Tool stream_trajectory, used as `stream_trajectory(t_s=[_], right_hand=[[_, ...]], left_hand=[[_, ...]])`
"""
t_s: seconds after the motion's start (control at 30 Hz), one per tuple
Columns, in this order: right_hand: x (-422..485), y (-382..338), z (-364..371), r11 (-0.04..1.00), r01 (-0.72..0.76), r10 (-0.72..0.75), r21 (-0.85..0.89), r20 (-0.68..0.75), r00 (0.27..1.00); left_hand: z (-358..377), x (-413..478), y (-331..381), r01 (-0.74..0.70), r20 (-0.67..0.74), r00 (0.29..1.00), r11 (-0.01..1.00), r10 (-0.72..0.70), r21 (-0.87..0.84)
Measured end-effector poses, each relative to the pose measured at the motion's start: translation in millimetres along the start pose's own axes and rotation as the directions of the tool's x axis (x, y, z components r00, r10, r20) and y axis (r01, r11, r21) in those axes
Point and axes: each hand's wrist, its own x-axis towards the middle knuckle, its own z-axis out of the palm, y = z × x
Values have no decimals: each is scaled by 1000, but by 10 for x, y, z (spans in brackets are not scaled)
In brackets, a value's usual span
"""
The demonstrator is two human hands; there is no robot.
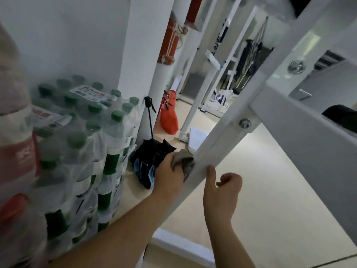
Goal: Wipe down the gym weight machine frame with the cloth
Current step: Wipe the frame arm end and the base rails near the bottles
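Observation:
A white weight machine frame post (228, 130) slants from the upper right down toward the middle of the view. My left hand (170, 175) grips a grey cloth (184, 163) and presses it against the left side of the post. My right hand (224, 188) is on the other side of the post, thumb laid up against the post's front face, the other fingers curled loosely behind it. A cross beam (301, 128) bolts onto the post higher up.
Shrink-wrapped packs of green-capped water bottles (87, 144) are stacked at the left. A folded black umbrella (152, 153) and an orange bag (170, 115) lie on the beige floor by a white column (139, 55). More white gym frames (216, 60) stand behind.

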Motion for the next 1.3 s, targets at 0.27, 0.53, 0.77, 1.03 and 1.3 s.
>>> stream_trajectory(t_s=[0.27, 0.53, 0.77, 1.03, 1.3], right_hand=[[126, -16, 41, 988, 147, -151, 36, 137, 979], [140, -20, 41, 990, 66, -82, 124, 129, 988], [146, 17, 53, 989, 73, -95, 131, 174, 980], [170, 60, 54, 985, 68, -98, 156, 196, 976], [144, 180, 23, 983, 21, -63, 181, 228, 972]], left_hand=[[323, -62, 432, 318, 362, 919, 833, -155, -452], [443, 130, 1063, 38, 518, 847, 960, 116, -277], [159, -7, -457, 156, 335, 936, 979, -105, -131], [432, 215, 1120, -110, 478, 825, 915, 302, -389], [235, 75, -765, 215, 274, 941, 976, -200, -22]])
